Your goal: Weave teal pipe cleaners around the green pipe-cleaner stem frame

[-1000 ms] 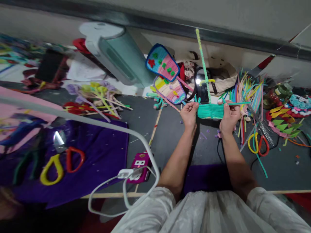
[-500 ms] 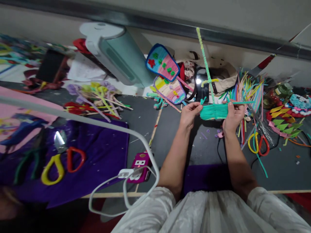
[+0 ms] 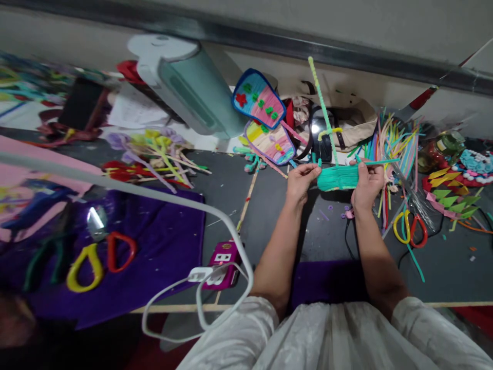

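Ribbed, matt turquoise panel (image 3: 339,178) — glossy metal scissor blades (image 3: 96,224) — matt purple cloth (image 3: 165,244)

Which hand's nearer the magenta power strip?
Left. The left hand is up and right of the power strip; the right hand, farther right, grips the teal piece.

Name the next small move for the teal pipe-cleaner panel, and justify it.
I'd probably bend the teal strand in along the teal pipe-cleaner panel: its free end sticks out past the right hand, which grips the panel's right end, while the left hand pinches at the opposite end, so the panel looks well supported.
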The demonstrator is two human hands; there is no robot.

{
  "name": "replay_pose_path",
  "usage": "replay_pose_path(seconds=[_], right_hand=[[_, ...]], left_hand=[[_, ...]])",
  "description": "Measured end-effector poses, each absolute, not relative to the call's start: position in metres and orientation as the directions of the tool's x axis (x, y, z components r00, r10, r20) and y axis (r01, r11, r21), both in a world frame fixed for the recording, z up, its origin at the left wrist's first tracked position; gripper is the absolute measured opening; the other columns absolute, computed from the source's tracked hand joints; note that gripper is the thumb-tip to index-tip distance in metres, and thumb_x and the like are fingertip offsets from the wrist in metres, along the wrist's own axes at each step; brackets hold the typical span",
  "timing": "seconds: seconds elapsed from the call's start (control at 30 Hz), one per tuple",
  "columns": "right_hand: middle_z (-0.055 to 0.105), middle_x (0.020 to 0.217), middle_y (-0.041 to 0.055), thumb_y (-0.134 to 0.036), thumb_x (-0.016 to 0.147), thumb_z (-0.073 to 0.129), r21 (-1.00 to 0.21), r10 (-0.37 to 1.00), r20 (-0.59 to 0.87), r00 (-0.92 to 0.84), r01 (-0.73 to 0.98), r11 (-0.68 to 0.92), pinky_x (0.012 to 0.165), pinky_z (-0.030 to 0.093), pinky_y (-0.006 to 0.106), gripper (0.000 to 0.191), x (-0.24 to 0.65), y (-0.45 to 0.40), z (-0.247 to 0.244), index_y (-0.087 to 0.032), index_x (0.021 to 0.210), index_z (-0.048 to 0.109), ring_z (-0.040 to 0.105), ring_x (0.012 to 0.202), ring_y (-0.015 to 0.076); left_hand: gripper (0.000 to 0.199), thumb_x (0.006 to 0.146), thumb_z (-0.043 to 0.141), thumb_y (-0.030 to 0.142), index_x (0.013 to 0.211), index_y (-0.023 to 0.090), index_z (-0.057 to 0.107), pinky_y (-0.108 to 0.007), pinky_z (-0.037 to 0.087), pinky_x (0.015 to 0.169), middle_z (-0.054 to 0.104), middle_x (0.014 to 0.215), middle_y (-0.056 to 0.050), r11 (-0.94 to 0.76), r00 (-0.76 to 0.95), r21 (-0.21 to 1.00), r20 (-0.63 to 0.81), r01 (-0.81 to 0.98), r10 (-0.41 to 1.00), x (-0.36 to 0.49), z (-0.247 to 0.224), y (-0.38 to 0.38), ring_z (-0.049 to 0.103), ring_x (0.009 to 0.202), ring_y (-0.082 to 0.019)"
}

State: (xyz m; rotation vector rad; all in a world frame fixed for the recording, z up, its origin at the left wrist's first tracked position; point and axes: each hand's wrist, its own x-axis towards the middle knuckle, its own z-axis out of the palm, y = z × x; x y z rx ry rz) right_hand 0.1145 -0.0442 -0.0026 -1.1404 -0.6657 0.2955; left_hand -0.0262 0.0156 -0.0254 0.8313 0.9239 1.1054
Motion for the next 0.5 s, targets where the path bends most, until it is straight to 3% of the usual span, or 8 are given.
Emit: replay_pose_path(seconds=[0.5], right_hand=[[0.067,0.081,-0.0031,-0.042,0.080,0.071,-0.918,0.589,0.175,0.789,-0.086,0.387,0.077,0.058,0.033,0.029,0.1234,-0.0397,-0.0096,-0.023,0.088,0.051,0.073,0.076,0.0151]], left_hand=[[0.044,0.042,0.095,0.043,0.069,0.017,0.073,-0.022,0.044,0.050,0.065,0.063,0.000,0.287,0.202,0.893,-0.228,-0.347,0.953,-0.0256,-0.0203,0.0139,0.054,0.056,-0.010]])
